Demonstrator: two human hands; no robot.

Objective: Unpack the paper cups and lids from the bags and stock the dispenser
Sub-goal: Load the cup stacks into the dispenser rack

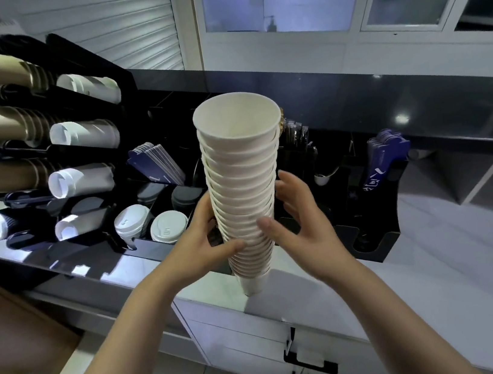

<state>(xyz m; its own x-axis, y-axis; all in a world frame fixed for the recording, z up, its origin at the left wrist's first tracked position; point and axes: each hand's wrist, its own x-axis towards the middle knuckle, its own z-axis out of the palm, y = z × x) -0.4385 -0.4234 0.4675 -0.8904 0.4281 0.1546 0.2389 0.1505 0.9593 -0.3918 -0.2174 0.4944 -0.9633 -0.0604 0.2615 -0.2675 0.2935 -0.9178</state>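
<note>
Above counter (142, 266), hands (207, 243) around cup stack (243, 187)

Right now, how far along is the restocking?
Done: the stack is unwrapped, and several rack slots already hold cups. In hand: left hand and right hand grip the stack upright. Left: slotting it in. Bags and loose lids aren't visible.
</note>
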